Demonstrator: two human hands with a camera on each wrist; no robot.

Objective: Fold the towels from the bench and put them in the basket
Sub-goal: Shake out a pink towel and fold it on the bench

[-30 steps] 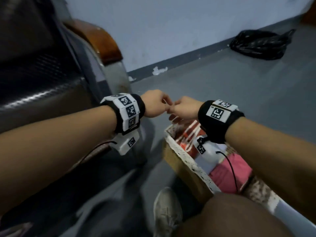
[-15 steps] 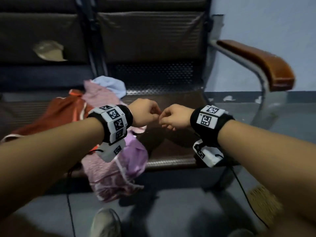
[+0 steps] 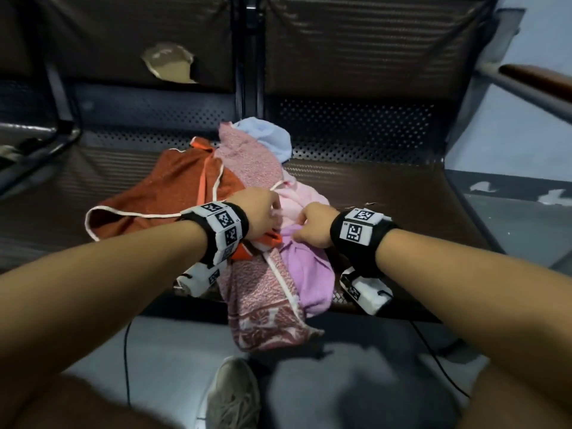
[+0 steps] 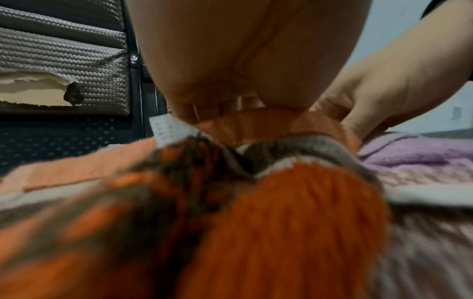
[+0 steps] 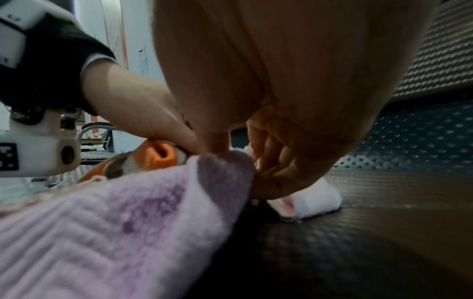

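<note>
Now both hands down in the towel pile on the dark perforated-metal surface (image 3: 387,187). Left hand (image 3: 263,212) curled, fingers pinching an edge of the bright orange knit towel with grey-white border (image 4: 294,222); small white label (image 4: 166,129) sticking up beside the fingers. Right hand (image 3: 312,224) curled too, fingers (image 5: 276,168) gripping the top edge of the lilac ribbed terry towel (image 3: 309,267), lifted into a ridge in the right wrist view. Underneath: pink patterned towel with white piping (image 3: 263,298) hanging off the surface's front edge toward the floor. Rust-red towel with white trim (image 3: 161,193) spread flat to the left, pale blue towel (image 3: 269,137) bunched at the back of the pile. Torn padded backrest (image 3: 167,66) behind. Grey sneaker (image 3: 232,394) on the floor below.
</note>
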